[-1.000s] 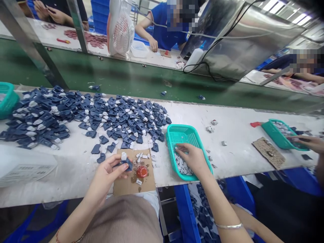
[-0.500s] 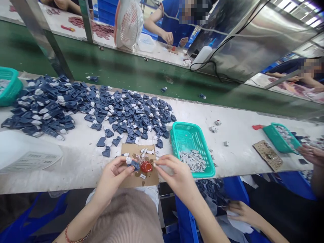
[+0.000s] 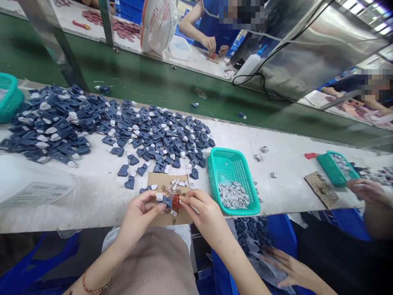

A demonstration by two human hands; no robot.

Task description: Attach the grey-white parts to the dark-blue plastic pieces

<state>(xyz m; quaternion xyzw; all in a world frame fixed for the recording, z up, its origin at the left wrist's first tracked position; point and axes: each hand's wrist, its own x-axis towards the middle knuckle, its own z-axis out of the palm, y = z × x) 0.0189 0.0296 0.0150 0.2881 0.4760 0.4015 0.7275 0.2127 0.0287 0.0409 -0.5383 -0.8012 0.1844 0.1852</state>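
My left hand (image 3: 139, 211) pinches a dark blue piece (image 3: 166, 201) with a white tip, just left of a small red dish (image 3: 176, 201). Over the dish's right side, the fingertips of my right hand (image 3: 201, 207) are pressed together; what they hold, if anything, is too small to name. The dish sits on a stained cardboard sheet (image 3: 153, 179), with several small light grey pieces (image 3: 175, 184) behind it. Beyond lies a large heap of dark blue pieces (image 3: 153, 135) with white tips. A green basket (image 3: 211, 176) at the right contains small grey pieces (image 3: 235, 196).
A white container (image 3: 33, 180) lies at the left edge, below another green basket (image 3: 12, 100). To the right are a co-worker's hands (image 3: 291, 266), a brown board (image 3: 321, 189) and a further green basket (image 3: 330, 172). Across the green strip (image 3: 147, 78) another person works.
My right hand has moved left to the red dish, close to the blue piece. The co-worker's lower hand has spread over the blue bin, and their upper hand has shifted left.
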